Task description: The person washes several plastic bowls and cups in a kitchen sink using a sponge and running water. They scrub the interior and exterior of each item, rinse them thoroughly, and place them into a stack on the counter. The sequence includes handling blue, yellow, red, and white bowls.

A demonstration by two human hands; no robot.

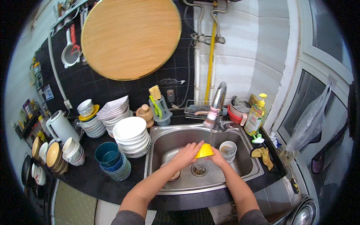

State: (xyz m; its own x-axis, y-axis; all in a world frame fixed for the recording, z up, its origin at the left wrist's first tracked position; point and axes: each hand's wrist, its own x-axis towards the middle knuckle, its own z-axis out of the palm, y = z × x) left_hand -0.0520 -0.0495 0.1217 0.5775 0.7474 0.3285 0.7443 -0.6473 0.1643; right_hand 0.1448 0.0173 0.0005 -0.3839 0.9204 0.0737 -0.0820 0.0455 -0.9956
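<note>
A yellow bowl [204, 151] is tilted between my two hands above the sink drain [199, 170]. My left hand [188, 152] grips its left side, fingers over the upper edge. On the other side, my right hand [216, 157] holds the lower right edge. Water runs from the chrome faucet [219, 97] just behind the bowl. A white cup [228, 150] with some liquid in it stands in the stainless steel sink [242, 168], right of my right hand. Partly covered by my left forearm, a small bowl [175, 176] sits on the sink floor.
Stacked white bowls [131, 137] and blue glass bowls [112, 161] stand on the dark counter [87, 180] at left. Behind the sink is a wire rack [197, 109]. A dish soap bottle [255, 116] and a yellow cloth [263, 157] lie along the right edge.
</note>
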